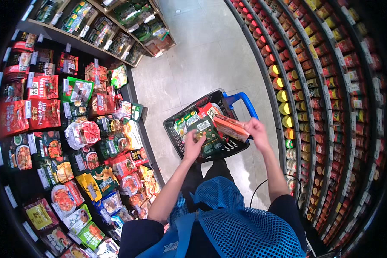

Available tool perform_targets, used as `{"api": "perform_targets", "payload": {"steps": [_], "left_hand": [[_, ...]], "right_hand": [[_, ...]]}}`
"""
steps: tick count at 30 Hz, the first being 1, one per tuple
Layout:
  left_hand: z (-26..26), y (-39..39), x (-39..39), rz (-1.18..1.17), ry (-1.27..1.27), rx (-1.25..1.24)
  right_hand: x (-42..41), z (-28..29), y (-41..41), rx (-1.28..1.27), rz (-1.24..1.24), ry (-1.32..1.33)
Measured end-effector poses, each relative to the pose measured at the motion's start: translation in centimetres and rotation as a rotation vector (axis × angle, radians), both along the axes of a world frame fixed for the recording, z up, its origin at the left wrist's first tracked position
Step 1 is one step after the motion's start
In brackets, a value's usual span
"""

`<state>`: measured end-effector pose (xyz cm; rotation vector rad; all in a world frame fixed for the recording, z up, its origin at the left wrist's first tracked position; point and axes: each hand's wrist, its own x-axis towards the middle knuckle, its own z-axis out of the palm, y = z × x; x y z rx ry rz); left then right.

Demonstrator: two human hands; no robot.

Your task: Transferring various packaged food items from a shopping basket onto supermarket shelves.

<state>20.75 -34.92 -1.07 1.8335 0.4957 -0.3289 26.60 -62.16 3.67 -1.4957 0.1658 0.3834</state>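
Note:
A black plastic shopping basket (177, 146) with a blue handle (249, 102) stands in front of me, holding several food packets. My right hand (256, 132) grips one end of a red and orange box (231, 128), tilted above the basket's right side. Over the basket's middle, my left hand (194, 143) is at a dark green packet (210, 138), fingers slightly bent; whether it grips the packet is unclear. A red packet (209, 110) lies near the basket's far edge, beside green and white packets (186, 122) on the left.
Sloping shelves of packaged foods (45, 117) line the left. At the upper left is a wooden shelf unit (132, 35) with more packets. Curved shelves of jars (285, 106) stand on the right. Between them runs a grey tiled floor (200, 61).

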Motion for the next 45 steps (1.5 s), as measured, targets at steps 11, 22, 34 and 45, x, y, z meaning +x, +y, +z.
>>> {"api": "perform_targets", "payload": {"steps": [11, 22, 34, 45], "left_hand": [[16.7, 2.7, -2.4, 0.008, 0.035, -0.697], [19.4, 3.6, -5.5, 0.187, -0.281, -0.534], [24.5, -1.2, -8.1, -0.173, -0.741, 0.552], [21.1, 1.0, -11.4, 0.119, -0.832, 0.536]], "right_hand": [[6.2, 13.1, 9.3, 0.681, -0.035, 0.428], [2.6, 13.4, 13.4, 0.706, 0.141, 0.221], [-1.2, 12.5, 21.7, 1.601, 0.674, 0.963], [-4.4, 11.1, 25.7, 1.477, 0.666, 1.236]]}}
